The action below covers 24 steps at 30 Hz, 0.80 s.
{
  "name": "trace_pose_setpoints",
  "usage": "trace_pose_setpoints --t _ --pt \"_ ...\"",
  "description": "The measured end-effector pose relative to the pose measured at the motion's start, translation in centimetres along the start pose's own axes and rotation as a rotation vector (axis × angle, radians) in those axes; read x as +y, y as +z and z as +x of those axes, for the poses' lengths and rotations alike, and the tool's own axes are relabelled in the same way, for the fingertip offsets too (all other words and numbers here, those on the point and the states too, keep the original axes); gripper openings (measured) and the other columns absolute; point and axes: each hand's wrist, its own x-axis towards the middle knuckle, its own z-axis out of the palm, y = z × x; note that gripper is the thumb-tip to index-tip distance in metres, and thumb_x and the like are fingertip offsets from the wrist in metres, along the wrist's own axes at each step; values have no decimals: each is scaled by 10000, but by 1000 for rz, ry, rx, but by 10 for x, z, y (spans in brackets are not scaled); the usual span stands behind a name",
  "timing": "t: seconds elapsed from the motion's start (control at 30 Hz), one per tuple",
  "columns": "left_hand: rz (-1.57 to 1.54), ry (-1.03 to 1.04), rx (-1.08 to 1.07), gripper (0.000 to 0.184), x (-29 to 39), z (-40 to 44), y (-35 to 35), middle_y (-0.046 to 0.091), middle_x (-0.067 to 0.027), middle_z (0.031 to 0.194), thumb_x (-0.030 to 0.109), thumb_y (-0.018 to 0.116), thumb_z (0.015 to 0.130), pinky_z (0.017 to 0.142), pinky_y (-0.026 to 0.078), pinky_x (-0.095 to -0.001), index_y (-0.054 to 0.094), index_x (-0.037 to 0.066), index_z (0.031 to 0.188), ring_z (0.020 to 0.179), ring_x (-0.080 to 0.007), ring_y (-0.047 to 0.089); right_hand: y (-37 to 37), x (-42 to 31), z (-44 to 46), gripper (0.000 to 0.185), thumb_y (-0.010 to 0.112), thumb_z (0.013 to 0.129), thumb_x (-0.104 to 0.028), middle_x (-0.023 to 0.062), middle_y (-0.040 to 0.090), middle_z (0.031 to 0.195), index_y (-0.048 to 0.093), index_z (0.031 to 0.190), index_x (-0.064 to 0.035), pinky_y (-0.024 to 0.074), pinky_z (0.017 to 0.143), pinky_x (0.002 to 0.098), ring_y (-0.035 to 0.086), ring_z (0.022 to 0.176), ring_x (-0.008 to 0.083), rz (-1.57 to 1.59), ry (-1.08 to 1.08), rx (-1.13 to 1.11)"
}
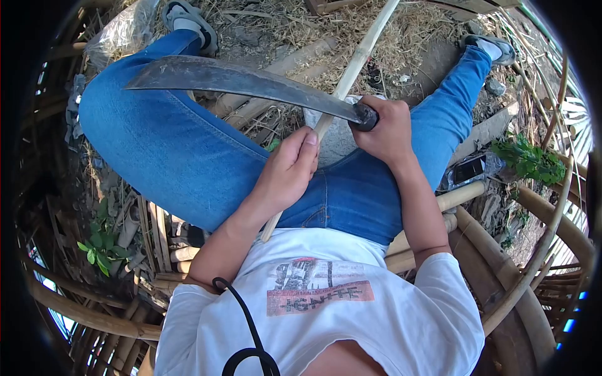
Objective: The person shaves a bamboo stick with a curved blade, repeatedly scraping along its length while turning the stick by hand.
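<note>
Holding bamboo strip (pixel 349 75) and big knife (pixel 282 91)
Left hand (pixel 292 164) clenched the strip, right hand (pixel 387 130) the handle (pixel 366 118), blade (pixel 207 75) crossing just ahead of the left; clear plastic bag (pixel 125 31) sat way farther out, contents unclear.

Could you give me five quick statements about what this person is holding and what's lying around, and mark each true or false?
1. The right hand grips the handle of the curved knife. True.
2. The left hand is empty. False: it is closed around the bamboo strip.
3. Seen from above, the knife's blade crosses the bamboo strip. True.
4. The phone lies in the person's lap. False: it is off to the person's right, beyond the right leg of the jeans.
5. The knife's tip points to the person's right. False: it points to the left.
</note>
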Motion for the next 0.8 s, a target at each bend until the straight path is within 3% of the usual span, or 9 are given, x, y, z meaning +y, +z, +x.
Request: trace_pose_setpoints --t 0.07,0.17,0.37,0.47,0.67,0.8 --pt "202 70 79 338 -3 2 3 471 -24 644 260 403 1105 566 403 -329 477 37 862 576 -136 460 1 1 0 101 717 659 -84 163 585 588 635 691 -34 475 522 389 619 544 354 -24 14 9" --pt "250 98 94 351 -5 3 4 507 -57 647 257 398 1100 599 424 -368 480 24 850 588 -177 503 0 3 0 106 711 634 -100 163 598 599 658 714 -54 486 540 413 625 564 363 -123 19 10" --pt "210 64 67 345 -12 6 0 479 -40 642 255 396 1103 589 411 -349 469 34 849 589 -145 475 -1 7 2 152 700 591 -120 166 608 615 658 732 -81 493 569 454 628 597 381 -234 14 45" --pt "143 70 27 342 -11 7 0 455 -14 640 262 389 1109 541 384 -316 461 47 852 567 -110 438 -2 8 2 143 696 597 -117 165 607 616 654 728 -79 491 566 451 626 598 383 -215 25 62" --pt "-223 -84 -123 303 -3 2 2 303 70 646 340 379 1119 403 236 -191 436 119 921 505 -18 271 -4 9 4 138 702 609 -135 164 614 612 678 737 -90 509 587 460 636 608 386 -248 52 114" --pt "-283 -127 -181 315 -2 -4 3 297 73 635 352 375 1119 393 224 -184 417 128 903 491 -12 263 -17 36 15 133 720 674 -180 174 641 628 717 775 -93 542 622 462 666 632 383 -304 191 228"
